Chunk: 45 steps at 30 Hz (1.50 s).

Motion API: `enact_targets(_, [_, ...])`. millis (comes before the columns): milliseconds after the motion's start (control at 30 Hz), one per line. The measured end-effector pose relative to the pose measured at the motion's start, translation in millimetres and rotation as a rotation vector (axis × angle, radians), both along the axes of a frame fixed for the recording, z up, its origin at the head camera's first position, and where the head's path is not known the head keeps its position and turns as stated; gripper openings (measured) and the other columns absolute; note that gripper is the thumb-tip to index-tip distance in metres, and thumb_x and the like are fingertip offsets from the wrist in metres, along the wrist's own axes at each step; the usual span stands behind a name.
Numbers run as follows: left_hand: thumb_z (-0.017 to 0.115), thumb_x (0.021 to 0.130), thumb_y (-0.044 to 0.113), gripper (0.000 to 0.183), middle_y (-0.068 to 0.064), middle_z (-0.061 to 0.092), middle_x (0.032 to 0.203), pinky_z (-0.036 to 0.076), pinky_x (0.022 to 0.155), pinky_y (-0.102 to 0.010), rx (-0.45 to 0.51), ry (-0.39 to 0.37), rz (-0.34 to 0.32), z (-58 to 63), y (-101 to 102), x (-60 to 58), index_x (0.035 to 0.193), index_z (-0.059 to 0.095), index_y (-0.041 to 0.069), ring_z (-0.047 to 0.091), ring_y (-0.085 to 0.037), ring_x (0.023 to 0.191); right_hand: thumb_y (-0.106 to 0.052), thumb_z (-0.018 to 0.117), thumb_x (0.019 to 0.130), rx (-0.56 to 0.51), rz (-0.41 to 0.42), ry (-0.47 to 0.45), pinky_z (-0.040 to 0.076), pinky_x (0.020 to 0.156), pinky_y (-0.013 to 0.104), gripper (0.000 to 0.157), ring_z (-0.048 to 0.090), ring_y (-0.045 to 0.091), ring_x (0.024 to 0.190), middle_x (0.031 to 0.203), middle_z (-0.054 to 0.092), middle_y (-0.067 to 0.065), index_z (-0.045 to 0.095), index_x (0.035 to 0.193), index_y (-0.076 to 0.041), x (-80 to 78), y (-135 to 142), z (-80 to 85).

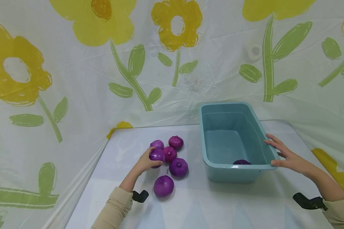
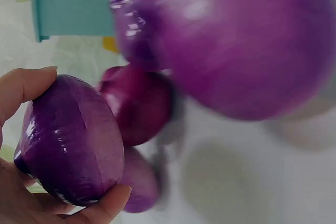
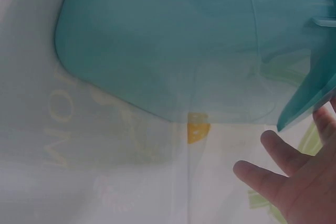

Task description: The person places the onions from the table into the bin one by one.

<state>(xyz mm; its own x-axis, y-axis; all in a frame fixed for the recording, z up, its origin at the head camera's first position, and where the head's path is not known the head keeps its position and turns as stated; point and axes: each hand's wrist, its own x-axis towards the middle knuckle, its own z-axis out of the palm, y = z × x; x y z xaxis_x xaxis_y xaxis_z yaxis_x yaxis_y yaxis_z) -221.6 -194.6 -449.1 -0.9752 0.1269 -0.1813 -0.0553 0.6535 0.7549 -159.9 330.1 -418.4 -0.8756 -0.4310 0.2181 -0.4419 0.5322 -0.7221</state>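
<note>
My left hand (image 1: 145,161) grips a purple onion (image 1: 157,154) between thumb and fingers; the left wrist view shows this onion (image 2: 71,140) close up. Several other purple onions lie around it, the nearest to me being a large onion (image 1: 163,186). On the right stands a blue-green plastic tub (image 1: 229,173), with a dark purple onion (image 1: 241,162) partly hidden behind its front wall. My right hand (image 1: 288,157) touches the tub's right rim near the front corner, its fingers spread and fairly straight. In the right wrist view, fingers (image 3: 262,179) extend beside the tub's outer wall.
A white table (image 1: 195,203) with faint printed patterns carries everything. Behind and beside it hangs a pale curtain (image 1: 183,105) with yellow flowers and green leaves. Black straps (image 1: 140,196) sit at both wrists, below beige sleeves.
</note>
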Motion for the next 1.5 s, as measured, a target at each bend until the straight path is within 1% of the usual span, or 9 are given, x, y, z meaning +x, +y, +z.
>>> enact_targets(200, [0.071, 0.077, 0.024, 0.078, -0.024, 0.038, 0.137, 0.042, 0.091, -0.054, 0.012, 0.006, 0.005, 21.9, -2.0, -10.4, 0.140, 0.029, 0.006, 0.043, -0.042, 0.119, -0.004, 0.056, 0.080, 0.005, -0.003, 0.025, 0.029, 0.073, 0.072, 0.069, 0.013, -0.021, 0.117, 0.145, 0.003, -0.027, 0.026, 0.142, -0.009, -0.9, 0.8, -0.5])
enact_targets(500, [0.070, 0.079, 0.025, 0.078, -0.024, 0.033, 0.141, 0.040, 0.094, -0.054, 0.018, 0.022, -0.016, 45.6, -3.0, -23.0, 0.142, 0.026, 0.008, 0.039, -0.042, 0.123, -0.004, 0.056, 0.079, 0.004, 0.002, 0.037, 0.028, 0.072, 0.074, 0.070, 0.013, -0.021, 0.117, 0.145, 0.003, -0.028, 0.027, 0.142, -0.009, -2.9, 1.6, -2.1])
enact_targets(700, [0.069, 0.080, 0.026, 0.079, -0.021, 0.032, 0.142, 0.039, 0.095, -0.053, 0.021, 0.033, -0.019, 60.9, 0.0, -28.7, 0.143, 0.024, 0.011, 0.039, -0.041, 0.124, -0.004, 0.056, 0.079, 0.004, 0.000, 0.036, 0.028, 0.072, 0.074, 0.070, 0.013, -0.021, 0.116, 0.145, 0.003, -0.028, 0.027, 0.142, -0.008, -2.4, 1.3, -1.4])
enact_targets(933, [0.067, 0.081, 0.028, 0.081, -0.022, 0.031, 0.142, 0.038, 0.097, -0.053, 0.036, 0.054, -0.031, 79.0, 3.9, -33.7, 0.144, 0.020, 0.010, 0.039, -0.040, 0.124, -0.005, 0.056, 0.081, -0.001, 0.006, 0.029, 0.028, 0.072, 0.073, 0.068, 0.012, -0.021, 0.117, 0.145, 0.002, -0.027, 0.026, 0.142, -0.008, -2.3, 0.8, -0.7])
enact_targets(1100, [0.067, 0.081, 0.028, 0.081, -0.021, 0.031, 0.142, 0.037, 0.098, -0.052, 0.057, 0.057, -0.028, 92.3, 7.6, -35.9, 0.144, 0.019, 0.013, 0.040, -0.039, 0.123, -0.006, 0.055, 0.081, 0.000, 0.007, 0.028, 0.028, 0.072, 0.074, 0.068, 0.013, -0.022, 0.116, 0.145, 0.002, -0.028, 0.026, 0.142, -0.008, -2.2, 0.9, -0.2])
enact_targets(1267, [0.068, 0.080, 0.027, 0.081, -0.020, 0.030, 0.143, 0.037, 0.099, -0.051, 0.096, 0.063, -0.024, 103.4, 12.5, -40.6, 0.144, 0.020, 0.015, 0.039, -0.038, 0.124, -0.005, 0.055, 0.080, 0.005, 0.004, 0.030, 0.029, 0.073, 0.074, 0.069, 0.014, -0.021, 0.115, 0.145, 0.002, -0.028, 0.026, 0.142, -0.008, -2.3, 1.0, -0.4])
enact_targets(1500, [0.068, 0.081, 0.027, 0.080, -0.018, 0.029, 0.144, 0.038, 0.098, -0.050, 0.121, 0.097, -0.046, 118.5, 23.8, -46.6, 0.144, 0.020, 0.014, 0.037, -0.038, 0.125, -0.004, 0.055, 0.079, 0.011, -0.006, 0.028, 0.029, 0.073, 0.074, 0.070, 0.014, -0.023, 0.114, 0.144, 0.002, -0.030, 0.025, 0.142, -0.008, -2.1, 0.7, -0.8])
